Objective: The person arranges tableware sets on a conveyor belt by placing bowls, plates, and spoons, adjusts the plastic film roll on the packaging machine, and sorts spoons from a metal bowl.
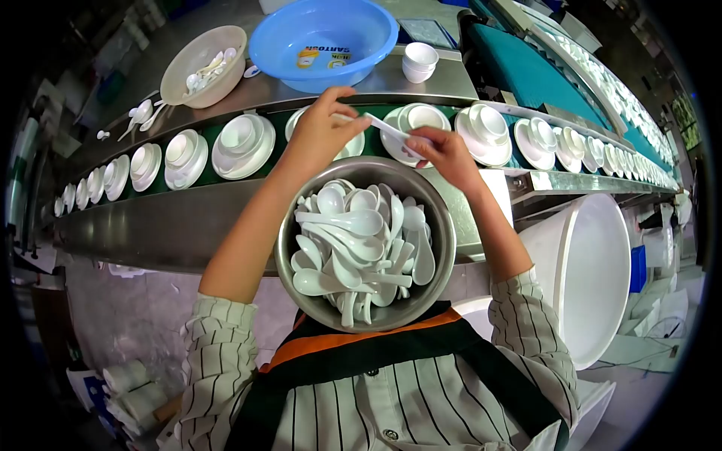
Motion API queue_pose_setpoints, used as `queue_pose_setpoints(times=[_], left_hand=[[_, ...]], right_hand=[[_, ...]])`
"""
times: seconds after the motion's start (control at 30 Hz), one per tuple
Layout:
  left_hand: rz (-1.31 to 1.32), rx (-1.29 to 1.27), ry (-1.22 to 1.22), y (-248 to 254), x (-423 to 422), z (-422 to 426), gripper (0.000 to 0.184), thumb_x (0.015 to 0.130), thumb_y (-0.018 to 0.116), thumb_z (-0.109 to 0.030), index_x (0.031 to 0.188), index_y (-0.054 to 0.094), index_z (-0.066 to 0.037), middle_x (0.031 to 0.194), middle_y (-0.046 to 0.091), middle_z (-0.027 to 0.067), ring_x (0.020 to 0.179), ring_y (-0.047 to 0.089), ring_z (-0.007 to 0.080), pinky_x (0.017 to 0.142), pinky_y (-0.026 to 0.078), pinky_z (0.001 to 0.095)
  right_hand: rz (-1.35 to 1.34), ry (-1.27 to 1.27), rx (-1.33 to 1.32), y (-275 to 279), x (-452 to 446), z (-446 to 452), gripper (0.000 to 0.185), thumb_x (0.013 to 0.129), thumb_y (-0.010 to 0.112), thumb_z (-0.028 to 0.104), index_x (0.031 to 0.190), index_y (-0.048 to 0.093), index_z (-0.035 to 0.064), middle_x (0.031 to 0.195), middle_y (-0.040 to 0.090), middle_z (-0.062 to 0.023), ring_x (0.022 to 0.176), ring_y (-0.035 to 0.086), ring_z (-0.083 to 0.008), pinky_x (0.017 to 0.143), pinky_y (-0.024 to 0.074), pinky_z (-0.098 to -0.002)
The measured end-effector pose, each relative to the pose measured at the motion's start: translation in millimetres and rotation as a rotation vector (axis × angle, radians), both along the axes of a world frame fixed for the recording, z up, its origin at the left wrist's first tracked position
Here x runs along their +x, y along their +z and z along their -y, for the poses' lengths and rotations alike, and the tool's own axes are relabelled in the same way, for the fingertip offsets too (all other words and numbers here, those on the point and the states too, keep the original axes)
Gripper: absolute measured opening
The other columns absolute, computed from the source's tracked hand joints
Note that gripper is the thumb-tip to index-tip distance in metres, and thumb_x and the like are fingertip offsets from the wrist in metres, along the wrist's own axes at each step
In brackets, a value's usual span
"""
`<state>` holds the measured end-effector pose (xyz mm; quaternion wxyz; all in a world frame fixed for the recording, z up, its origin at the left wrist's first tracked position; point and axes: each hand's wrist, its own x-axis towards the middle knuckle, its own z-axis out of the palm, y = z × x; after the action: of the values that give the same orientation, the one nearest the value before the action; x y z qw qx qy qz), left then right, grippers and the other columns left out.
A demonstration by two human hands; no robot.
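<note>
My right hand (449, 155) is closed on a white spoon (392, 130), held slantwise above the row of dishes. The tip of its handle points up and left to my left hand (322, 126). The fingers of my left hand are spread, with one fingertip at or very near that tip; whether it touches, I cannot tell. Below my hands, a metal bowl (445, 259) is heaped with white spoons (353, 252). Just behind the hands stands a stacked cup, bowl and plate set (423, 119); another set (350, 145) is partly hidden by my left hand.
Several dish sets (239, 143) line the green conveyor belt (207, 167). Beyond it are a blue basin (323, 37), a beige basin (174, 71) with some spoons, and stacked white cups (419, 62). A large white tub (594, 278) stands at the right.
</note>
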<state>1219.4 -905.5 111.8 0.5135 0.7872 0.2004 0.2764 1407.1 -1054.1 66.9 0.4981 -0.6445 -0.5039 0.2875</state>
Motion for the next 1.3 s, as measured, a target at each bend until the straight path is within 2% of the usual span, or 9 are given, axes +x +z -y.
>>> queue_pose_setpoints(times=[0.1, 0.2, 0.33, 0.57, 0.7, 0.77, 0.9, 1.17, 1.3], left_hand=[[-0.490, 0.204, -0.038, 22, -40, 7, 0.035, 0.080, 0.068, -0.020, 0.106, 0.056, 0.000, 0.080, 0.062, 0.0113, 0.073, 0.059, 0.0155, 0.066, 0.047, 0.0298], [-0.725, 0.362, -0.353, 25, -64, 12, 0.029, 0.077, 0.068, -0.020, 0.096, 0.059, 0.001, 0.074, 0.060, 0.0108, 0.070, 0.059, 0.0173, 0.065, 0.046, 0.0311], [-0.515, 0.292, -0.381, 10, -76, 10, 0.021, 0.075, 0.066, -0.014, 0.088, 0.060, 0.001, 0.073, 0.058, 0.0118, 0.068, 0.058, 0.0204, 0.064, 0.045, 0.0320], [-0.307, 0.406, -0.386, 27, -83, 29, 0.011, 0.077, 0.064, -0.009, 0.082, 0.059, 0.000, 0.074, 0.058, 0.0102, 0.069, 0.056, 0.0249, 0.063, 0.044, 0.0332], [-0.333, 0.345, -0.348, 47, -78, 25, 0.010, 0.078, 0.058, -0.008, 0.082, 0.054, 0.000, 0.073, 0.059, 0.0136, 0.066, 0.057, 0.0288, 0.061, 0.044, 0.0357], [-0.237, 0.402, -0.230, 47, -80, 8, 0.012, 0.080, 0.059, -0.005, 0.091, 0.062, -0.002, 0.076, 0.062, 0.0064, 0.064, 0.058, 0.0130, 0.058, 0.046, 0.0256], [-0.101, -0.077, -0.031, 53, -81, -30, 0.014, 0.085, 0.057, -0.007, 0.096, 0.062, 0.000, 0.080, 0.062, 0.0035, 0.063, 0.057, 0.0061, 0.052, 0.046, 0.0196], [0.061, -0.190, 0.317, -13, -77, -87, 0.013, 0.085, 0.058, -0.006, 0.095, 0.057, 0.002, 0.078, 0.059, 0.0075, 0.061, 0.058, 0.0122, 0.052, 0.048, 0.0227], [0.055, -0.288, 0.146, -16, -79, -65, 0.014, 0.085, 0.059, -0.006, 0.096, 0.057, 0.002, 0.079, 0.060, 0.0064, 0.063, 0.058, 0.0123, 0.054, 0.049, 0.0232]], right_hand=[[0.771, -0.266, -0.008, -56, 8, 9, 0.015, 0.081, 0.064, 0.023, 0.086, 0.066, 0.0093, 0.073, 0.065, -0.0080, 0.070, 0.064, -0.0225, 0.059, 0.0515, -0.0345], [1.041, -0.244, -0.082, -81, 4, -3, 0.022, 0.078, 0.062, 0.034, 0.078, 0.062, 0.0117, 0.072, 0.065, -0.0069, 0.075, 0.063, -0.0233, 0.059, 0.0500, -0.0379], [1.048, -0.215, -0.166, -76, -3, -27, 0.030, 0.080, 0.062, 0.038, 0.083, 0.066, 0.0088, 0.074, 0.066, -0.0087, 0.072, 0.064, -0.0263, 0.062, 0.0508, -0.0365], [0.230, 0.311, 0.066, 43, -31, -6, 0.038, 0.078, 0.070, 0.029, 0.106, 0.064, 0.0029, 0.100, 0.065, -0.0153, 0.086, 0.064, -0.0261, 0.075, 0.0503, -0.0331], [0.861, 0.507, 0.225, 23, -69, 6, 0.038, 0.070, 0.072, 0.017, 0.104, 0.062, 0.0063, 0.098, 0.062, -0.0087, 0.092, 0.058, -0.0276, 0.084, 0.0472, -0.0357], [0.824, 0.425, 0.295, 15, -67, 7, 0.031, 0.070, 0.072, 0.014, 0.099, 0.062, 0.0069, 0.092, 0.062, -0.0073, 0.089, 0.058, -0.0253, 0.078, 0.0483, -0.0341], [0.805, 0.364, 0.155, 26, -70, 19, 0.020, 0.071, 0.069, 0.010, 0.089, 0.061, 0.0075, 0.083, 0.060, -0.0061, 0.082, 0.058, -0.0255, 0.071, 0.0484, -0.0346], [0.852, 0.293, 0.210, 34, -59, 25, 0.017, 0.071, 0.069, 0.010, 0.086, 0.064, 0.0091, 0.077, 0.059, -0.0037, 0.074, 0.058, -0.0216, 0.064, 0.0494, -0.0336], [0.853, 0.246, 0.296, 38, -47, 28, 0.015, 0.071, 0.068, 0.008, 0.086, 0.065, 0.0083, 0.076, 0.059, -0.0044, 0.071, 0.059, -0.0220, 0.061, 0.0494, -0.0332]])
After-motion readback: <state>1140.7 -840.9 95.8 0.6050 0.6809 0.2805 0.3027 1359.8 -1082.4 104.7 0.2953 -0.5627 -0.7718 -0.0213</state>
